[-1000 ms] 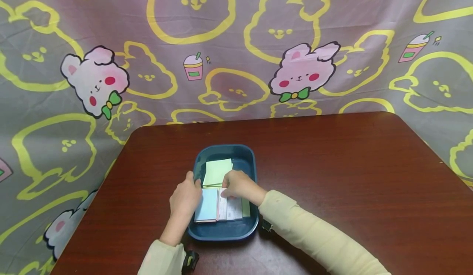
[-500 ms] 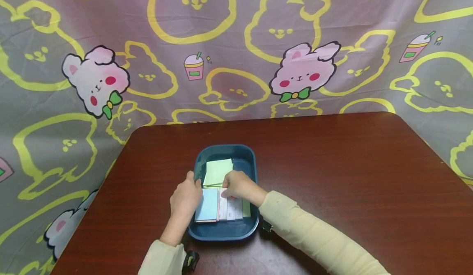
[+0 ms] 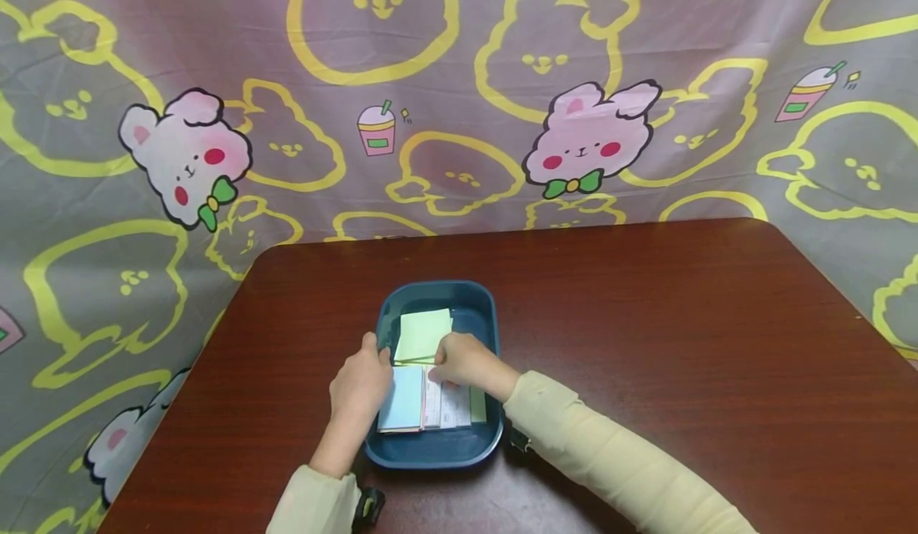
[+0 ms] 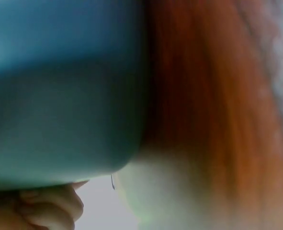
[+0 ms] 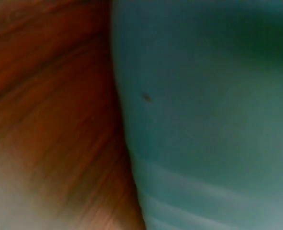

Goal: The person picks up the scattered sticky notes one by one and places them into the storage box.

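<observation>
A dark blue plastic tray (image 3: 430, 454) holds several paper note pads. At its left side, my left hand (image 3: 361, 382) grips the rim, with the thumb side beside a light blue note pad (image 3: 402, 402). My right hand (image 3: 466, 359) reaches over the right rim and pinches the upper end of a white printed paper pad (image 3: 433, 410) beside the blue one; its fingertips are partly hidden. Farther back inside lies a pale green note pad (image 3: 423, 335). In the left wrist view, curled fingers (image 4: 50, 208) show at the tray edge.
The tray stands on a dark reddish-brown wooden table (image 3: 645, 343). Behind the table hangs a patterned cloth (image 3: 445, 64). Another white printed pad (image 3: 456, 408) and a green strip (image 3: 477, 405) lie right of the pinched pad. The right wrist view is mostly blurred tray wall (image 5: 203, 120).
</observation>
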Demonstrator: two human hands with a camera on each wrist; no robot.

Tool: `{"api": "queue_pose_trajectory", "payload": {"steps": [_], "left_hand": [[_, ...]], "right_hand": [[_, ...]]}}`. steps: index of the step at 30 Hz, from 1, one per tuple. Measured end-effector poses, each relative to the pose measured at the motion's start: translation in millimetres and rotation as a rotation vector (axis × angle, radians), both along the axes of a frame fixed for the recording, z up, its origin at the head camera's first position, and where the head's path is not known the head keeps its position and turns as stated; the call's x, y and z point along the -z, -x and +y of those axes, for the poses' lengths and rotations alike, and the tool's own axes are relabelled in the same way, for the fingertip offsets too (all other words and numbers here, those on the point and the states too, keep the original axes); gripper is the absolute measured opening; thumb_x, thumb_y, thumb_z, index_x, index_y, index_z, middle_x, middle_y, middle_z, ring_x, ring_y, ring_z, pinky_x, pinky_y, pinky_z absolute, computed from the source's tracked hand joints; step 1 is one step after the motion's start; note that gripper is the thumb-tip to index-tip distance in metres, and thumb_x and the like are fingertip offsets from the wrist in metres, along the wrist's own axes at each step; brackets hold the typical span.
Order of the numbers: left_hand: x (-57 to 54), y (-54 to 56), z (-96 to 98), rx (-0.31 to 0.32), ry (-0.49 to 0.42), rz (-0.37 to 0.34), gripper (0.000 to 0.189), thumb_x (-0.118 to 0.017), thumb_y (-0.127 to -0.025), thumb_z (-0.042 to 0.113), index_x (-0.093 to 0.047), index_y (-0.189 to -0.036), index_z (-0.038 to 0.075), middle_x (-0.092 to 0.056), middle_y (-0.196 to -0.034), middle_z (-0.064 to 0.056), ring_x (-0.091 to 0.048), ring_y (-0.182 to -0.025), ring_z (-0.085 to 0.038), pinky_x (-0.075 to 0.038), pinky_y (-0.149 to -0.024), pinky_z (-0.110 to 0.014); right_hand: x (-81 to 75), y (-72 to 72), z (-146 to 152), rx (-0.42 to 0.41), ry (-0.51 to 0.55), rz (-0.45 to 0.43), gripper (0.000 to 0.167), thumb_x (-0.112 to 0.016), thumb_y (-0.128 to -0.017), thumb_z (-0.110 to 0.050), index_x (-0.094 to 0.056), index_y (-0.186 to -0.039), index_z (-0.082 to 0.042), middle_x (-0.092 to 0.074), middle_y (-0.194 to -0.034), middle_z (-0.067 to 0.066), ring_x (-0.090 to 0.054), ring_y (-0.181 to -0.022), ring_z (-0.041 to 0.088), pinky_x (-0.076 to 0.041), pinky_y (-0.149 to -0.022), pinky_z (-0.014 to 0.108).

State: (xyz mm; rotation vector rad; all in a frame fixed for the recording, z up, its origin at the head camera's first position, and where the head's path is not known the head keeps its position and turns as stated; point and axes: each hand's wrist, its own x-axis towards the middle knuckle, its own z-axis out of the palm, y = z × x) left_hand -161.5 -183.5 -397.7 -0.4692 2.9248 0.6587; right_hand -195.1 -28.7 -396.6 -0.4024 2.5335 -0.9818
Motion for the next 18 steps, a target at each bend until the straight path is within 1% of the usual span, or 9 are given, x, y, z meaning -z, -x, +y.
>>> {"api": "queue_pose_trajectory", "payload": {"steps": [3,5,7,9,10,12,14,16,18], "left_hand": [[-0.3,0.8,0.4,0.008,0.008,-0.003,0.044,-0.043,-0.100,0.025,-0.040,-0.136,0.000,-0.064,-0.108,-0.027,-0.065,-0.080,-0.034,-0.050,-0.068,-0.049],[-0.6,1.0,0.1,0.015,0.020,-0.008,0.043,-0.042,-0.100,0.026,-0.041,-0.134,0.000,-0.065,-0.104,-0.027,-0.065,-0.079,-0.034,-0.049,-0.067,-0.048],[-1.1,0.9,-0.7,0.023,0.034,-0.019,0.041,-0.039,-0.101,0.028,-0.042,-0.131,0.000,-0.066,-0.098,-0.025,-0.064,-0.076,-0.033,-0.047,-0.064,-0.045],[-1.7,0.1,-2.5,0.035,0.050,-0.038,0.043,-0.036,-0.102,0.032,-0.041,-0.130,0.000,-0.066,-0.095,-0.024,-0.063,-0.074,-0.032,-0.046,-0.062,-0.043],[-2.4,-0.2,-3.4,0.041,0.052,-0.050,0.046,-0.035,-0.102,0.035,-0.040,-0.131,-0.001,-0.066,-0.096,-0.025,-0.063,-0.075,-0.032,-0.045,-0.062,-0.043],[-4.0,-0.2,-4.8,0.059,0.052,-0.074,0.056,-0.030,-0.102,0.042,-0.037,-0.137,-0.002,-0.064,-0.106,-0.028,-0.064,-0.084,-0.037,-0.048,-0.069,-0.047],[-6.8,0.5,-6.0,0.076,0.037,-0.098,0.067,-0.029,-0.101,0.049,-0.029,-0.144,-0.002,-0.056,-0.123,-0.032,-0.059,-0.102,-0.045,-0.047,-0.082,-0.055],[-11.8,1.9,-7.8,0.095,0.018,-0.116,0.076,-0.028,-0.099,0.054,-0.019,-0.149,-0.002,-0.043,-0.137,-0.035,-0.048,-0.118,-0.050,-0.040,-0.094,-0.061],[-18.9,4.3,-10.5,0.116,0.010,-0.122,0.082,-0.030,-0.097,0.057,-0.010,-0.151,-0.001,-0.032,-0.144,-0.037,-0.036,-0.128,-0.054,-0.032,-0.101,-0.065]], "right_hand": [[-2.8,0.2,1.3,0.001,-0.008,0.009,0.033,-0.067,-0.086,-0.013,-0.058,-0.056,-0.005,-0.045,-0.047,-0.001,-0.041,-0.044,0.009,-0.031,-0.045,0.021],[-5.8,0.9,2.6,0.007,-0.019,0.042,0.034,-0.066,-0.088,-0.016,-0.056,-0.056,-0.006,-0.043,-0.049,-0.003,-0.040,-0.046,0.009,-0.030,-0.046,0.021],[-10.8,2.3,4.9,0.016,-0.022,0.071,0.030,-0.064,-0.090,-0.020,-0.060,-0.064,-0.004,-0.050,-0.056,-0.001,-0.043,-0.051,0.009,-0.033,-0.049,0.022],[-17.0,3.8,8.1,0.031,-0.008,0.106,0.023,-0.063,-0.091,-0.023,-0.065,-0.081,-0.002,-0.059,-0.071,0.003,-0.048,-0.060,0.011,-0.039,-0.055,0.023],[-20.5,5.0,10.7,0.040,0.006,0.123,0.023,-0.063,-0.091,-0.024,-0.066,-0.091,-0.001,-0.064,-0.079,0.006,-0.051,-0.064,0.012,-0.041,-0.058,0.024],[-28.8,8.0,17.2,0.072,0.042,0.148,0.028,-0.061,-0.093,-0.025,-0.064,-0.105,0.000,-0.067,-0.092,0.011,-0.055,-0.071,0.015,-0.045,-0.062,0.026],[-37.9,12.2,25.3,0.111,0.082,0.183,0.031,-0.059,-0.094,-0.025,-0.062,-0.111,0.000,-0.067,-0.097,0.012,-0.057,-0.075,0.018,-0.048,-0.066,0.030],[-47.3,18.0,34.9,0.156,0.115,0.228,0.032,-0.058,-0.095,-0.026,-0.060,-0.115,-0.001,-0.067,-0.103,0.013,-0.060,-0.082,0.020,-0.051,-0.072,0.033],[-57.2,24.7,46.5,0.202,0.138,0.268,0.035,-0.056,-0.096,-0.027,-0.059,-0.119,-0.002,-0.065,-0.110,0.014,-0.061,-0.093,0.024,-0.051,-0.082,0.038]]}}
